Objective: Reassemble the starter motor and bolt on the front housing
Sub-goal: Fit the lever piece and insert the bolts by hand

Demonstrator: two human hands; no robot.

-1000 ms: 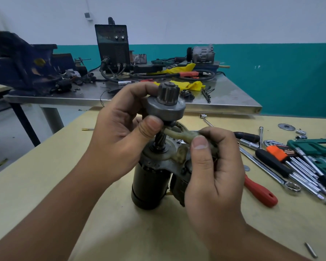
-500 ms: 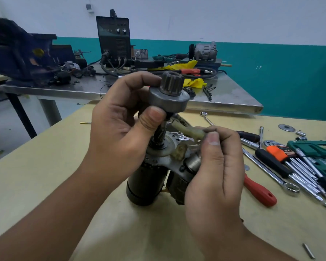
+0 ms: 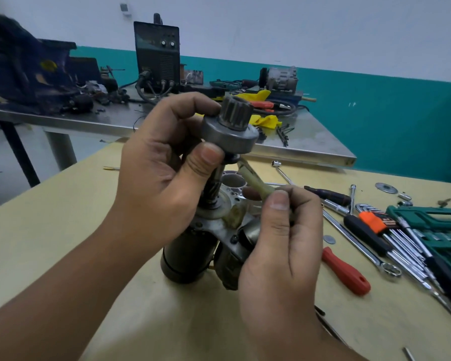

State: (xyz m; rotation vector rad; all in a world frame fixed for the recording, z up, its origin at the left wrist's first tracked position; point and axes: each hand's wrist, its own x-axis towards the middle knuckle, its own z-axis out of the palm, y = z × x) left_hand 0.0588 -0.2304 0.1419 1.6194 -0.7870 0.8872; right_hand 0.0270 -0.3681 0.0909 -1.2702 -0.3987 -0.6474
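The starter motor [image 3: 185,259] stands upright on the yellow table [image 3: 63,230], its black body down and its grey mounting plate on top. My left hand [image 3: 164,168] grips the grey pinion drive gear [image 3: 231,128] on the shaft, thumb under its drum and fingers behind it. A pale yellow-green shift fork lever [image 3: 254,182] slants from under the drum toward the right. My right hand [image 3: 279,235] pinches the lever's lower end between thumb and fingers. The solenoid beside the motor body is mostly hidden by my right hand.
To the right lie a red-handled screwdriver [image 3: 345,272], a black-handled screwdriver [image 3: 328,194], wrenches [image 3: 362,246], hex keys with an orange holder [image 3: 375,221], a green socket case [image 3: 438,230] and washers [image 3: 387,188]. Behind stands a steel bench [image 3: 310,149] with a welder [image 3: 156,56] and a blue vise [image 3: 24,66].
The pinion gear has risen along the shaft with my left hand, and the lever has tilted up with it. My right hand slid lower on the lever.
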